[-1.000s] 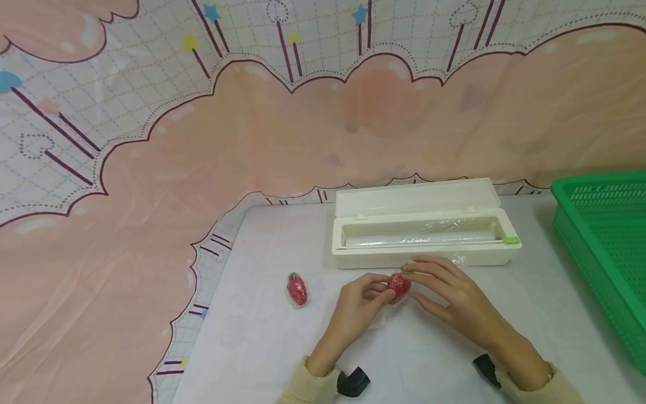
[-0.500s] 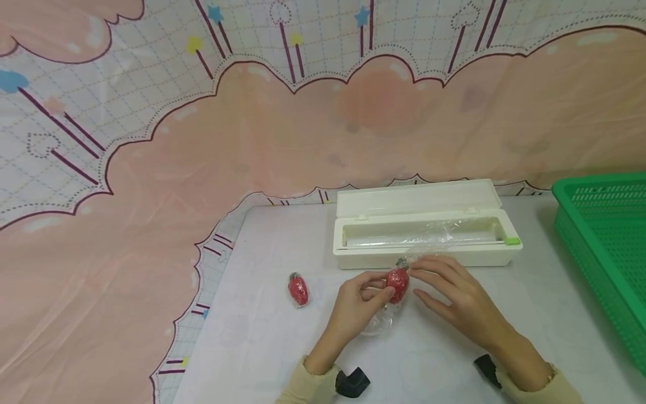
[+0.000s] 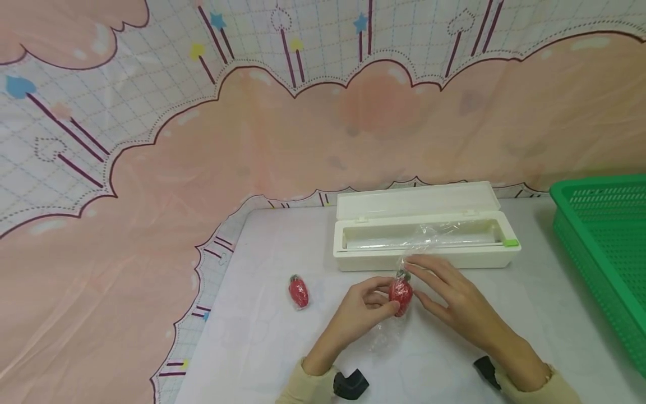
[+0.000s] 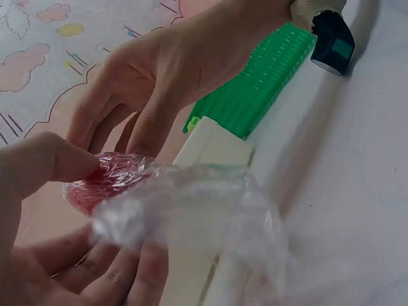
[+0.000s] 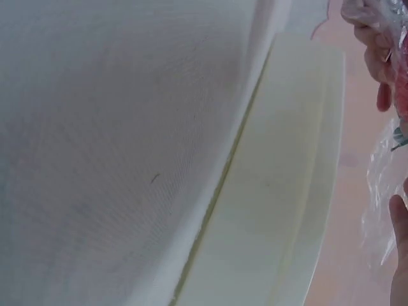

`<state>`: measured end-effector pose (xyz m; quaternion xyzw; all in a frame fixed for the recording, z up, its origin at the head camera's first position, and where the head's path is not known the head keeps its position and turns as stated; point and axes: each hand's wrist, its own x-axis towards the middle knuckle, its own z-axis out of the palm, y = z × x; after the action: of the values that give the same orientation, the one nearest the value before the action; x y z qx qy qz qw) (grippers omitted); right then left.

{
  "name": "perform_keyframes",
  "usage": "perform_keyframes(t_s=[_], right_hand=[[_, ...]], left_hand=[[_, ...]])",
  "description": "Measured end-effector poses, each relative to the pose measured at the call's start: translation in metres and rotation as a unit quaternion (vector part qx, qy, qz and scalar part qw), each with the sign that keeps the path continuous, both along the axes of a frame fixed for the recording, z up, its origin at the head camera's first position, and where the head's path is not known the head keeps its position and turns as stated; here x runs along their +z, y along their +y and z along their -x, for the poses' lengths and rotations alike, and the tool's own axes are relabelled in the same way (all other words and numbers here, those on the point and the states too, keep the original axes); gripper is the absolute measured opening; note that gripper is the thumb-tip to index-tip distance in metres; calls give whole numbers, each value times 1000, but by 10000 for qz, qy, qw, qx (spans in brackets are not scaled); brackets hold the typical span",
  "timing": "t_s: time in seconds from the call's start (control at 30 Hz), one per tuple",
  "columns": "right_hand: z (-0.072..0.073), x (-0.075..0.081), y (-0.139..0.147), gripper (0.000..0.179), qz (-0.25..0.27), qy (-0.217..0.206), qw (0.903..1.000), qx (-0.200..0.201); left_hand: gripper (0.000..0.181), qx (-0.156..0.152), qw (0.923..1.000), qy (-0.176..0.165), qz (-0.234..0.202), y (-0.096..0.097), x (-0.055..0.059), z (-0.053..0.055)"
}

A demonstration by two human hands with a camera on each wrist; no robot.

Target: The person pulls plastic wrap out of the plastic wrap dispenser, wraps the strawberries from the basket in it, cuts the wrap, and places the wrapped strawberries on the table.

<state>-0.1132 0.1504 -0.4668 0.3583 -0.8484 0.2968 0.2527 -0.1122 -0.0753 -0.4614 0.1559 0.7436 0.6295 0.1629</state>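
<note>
A red strawberry (image 3: 401, 295) with a green top is wrapped in clear film, its loose film (image 4: 229, 217) hanging below and rising above. My left hand (image 3: 357, 310) grips it between thumb and fingers. Beside it, my right hand (image 3: 454, 292) holds its fingers near the green top and the film there, thumb apart from them near the strawberry's right side. Farther left on the table lies a second film-wrapped strawberry (image 3: 299, 292). Behind the hands stands a white cling film dispenser (image 3: 383, 262), its lid raised and a film roll inside. The right wrist view shows mostly the dispenser's side.
At the right edge is a green plastic basket (image 3: 580, 247). The white table (image 3: 252, 348) meets a pink patterned cloth (image 3: 282, 140) behind and at the left. A black wrist device (image 3: 351, 384) sits at the left sleeve.
The strawberry's green top has come into fuller view between the hands. More loose film now hangs below it, and film stands up above it. The second strawberry stays in place.
</note>
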Motion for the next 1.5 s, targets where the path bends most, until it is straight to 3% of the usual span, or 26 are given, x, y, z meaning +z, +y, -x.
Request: perform_keyframes(t_s=[0.17,0.4,0.63,0.77,0.9,1.0,1.17,1.3,1.5], right_hand=[[0,-1,0,58,-55,138,9998,-126],[0,-1,1,53,-227,426,9986,-237],[1,-4,1,54,165,309,9984,-446],[1,-5,0,49,559,33,9970,-531],[0,-5,-2,22,838,-116,9948,-571],[-1,-5,-5,45,943,-242,9932,-639],[-3,-6,-9,41,1147,-662,9885,-726],[-4,-8,-12,31,1313,-1018,9835,-709],[-10,-6,-17,26,1642,-1612,9714,-584]], left_hand=[[39,-338,9994,-36,88,0,-1,-1],[38,-698,9969,258,268,-1,0,-2],[36,-788,9940,618,442,-1,6,-4],[35,-729,9927,817,511,-1,7,-4],[34,-652,9904,1042,626,0,6,-4],[35,-589,9868,1321,727,1,6,-5],[38,-365,9827,1663,730,3,6,-5],[39,-23,9846,1646,585,5,7,-6],[39,333,9919,1225,43,6,6,-7]])
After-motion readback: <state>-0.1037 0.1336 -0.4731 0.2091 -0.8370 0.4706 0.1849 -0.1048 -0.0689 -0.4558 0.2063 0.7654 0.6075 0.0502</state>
